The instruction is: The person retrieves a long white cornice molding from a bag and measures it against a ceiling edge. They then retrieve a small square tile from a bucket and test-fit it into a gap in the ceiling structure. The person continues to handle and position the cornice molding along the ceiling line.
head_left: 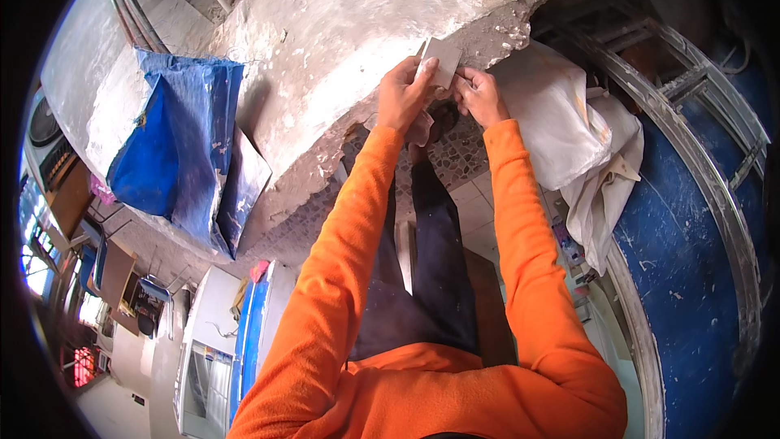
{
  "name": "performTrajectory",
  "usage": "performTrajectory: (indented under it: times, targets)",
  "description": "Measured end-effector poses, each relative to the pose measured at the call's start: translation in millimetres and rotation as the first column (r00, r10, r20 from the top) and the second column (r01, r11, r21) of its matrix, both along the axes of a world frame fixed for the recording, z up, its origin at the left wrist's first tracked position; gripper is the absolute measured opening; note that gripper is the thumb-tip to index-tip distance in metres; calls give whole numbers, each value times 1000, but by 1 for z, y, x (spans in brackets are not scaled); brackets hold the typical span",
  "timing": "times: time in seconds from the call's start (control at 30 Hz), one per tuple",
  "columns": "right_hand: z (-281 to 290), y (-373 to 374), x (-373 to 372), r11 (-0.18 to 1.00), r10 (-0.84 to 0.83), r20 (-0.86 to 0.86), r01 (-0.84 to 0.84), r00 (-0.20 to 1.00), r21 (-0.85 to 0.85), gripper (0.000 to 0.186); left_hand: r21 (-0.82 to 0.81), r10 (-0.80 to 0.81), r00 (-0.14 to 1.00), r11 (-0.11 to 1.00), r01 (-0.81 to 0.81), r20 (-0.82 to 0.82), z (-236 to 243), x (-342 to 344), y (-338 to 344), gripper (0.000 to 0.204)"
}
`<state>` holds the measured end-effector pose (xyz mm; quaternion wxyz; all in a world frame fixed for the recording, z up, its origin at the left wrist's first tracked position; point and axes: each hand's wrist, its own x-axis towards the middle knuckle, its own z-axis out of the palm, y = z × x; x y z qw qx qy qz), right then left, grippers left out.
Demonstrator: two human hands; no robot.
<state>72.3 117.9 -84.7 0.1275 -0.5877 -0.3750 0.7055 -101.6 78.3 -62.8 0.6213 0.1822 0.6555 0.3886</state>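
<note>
A small flat rectangular piece point(441, 59), pale grey-beige like folded sandpaper or card, is pinched in my left hand point(403, 93), with the thumb lying across its face. Close against its lower right edge is my right hand point(481, 96). Its fingers are curled and pressed together, and what they grip is hidden. Both hands are raised over the ragged, crumbling edge of a large grey plaster-like surface point(341, 12). Below the left hand hangs a pale pinkish scrap point(419, 128) whose kind I cannot make out.
A bent blue sheet point(213, 126) leans at the left. White cloth or sacking point(552, 106) hangs to the right, beside a metal ladder point(682, 138) and a blue scuffed panel point(674, 236). Speckled tile floor point(455, 150) shows under my hands. A white-and-blue cabinet point(213, 349) stands lower left.
</note>
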Motion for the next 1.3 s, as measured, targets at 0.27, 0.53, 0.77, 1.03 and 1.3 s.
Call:
performTrajectory:
  times: [0.27, 0.53, 0.77, 1.03, 1.3]
  targets:
    - [-7, -15, -23, 988, -125, 120, 112, 985, 105, 15, -10, 77, 994, 997, -76, 77, -5, -4, 5, 37]
    - [-22, -25, -27, 931, -303, 103, 272, 947, 243, 18, -23, 109, 991, 994, -111, -77, -10, 11, 11, 37]
    - [-10, -27, -41, 884, -436, 110, 402, 893, 240, 20, 18, 120, 980, 993, -119, -157, -17, 13, 8, 37]
    - [-6, -25, -34, 819, -560, 89, 534, 824, 212, 26, 34, 170, 970, 985, -166, -176, -16, 18, 8, 38]
    - [8, -35, -17, 756, -653, 52, 644, 756, 118, 21, 3, 168, 979, 986, -169, -116, -21, 17, 5, 37]
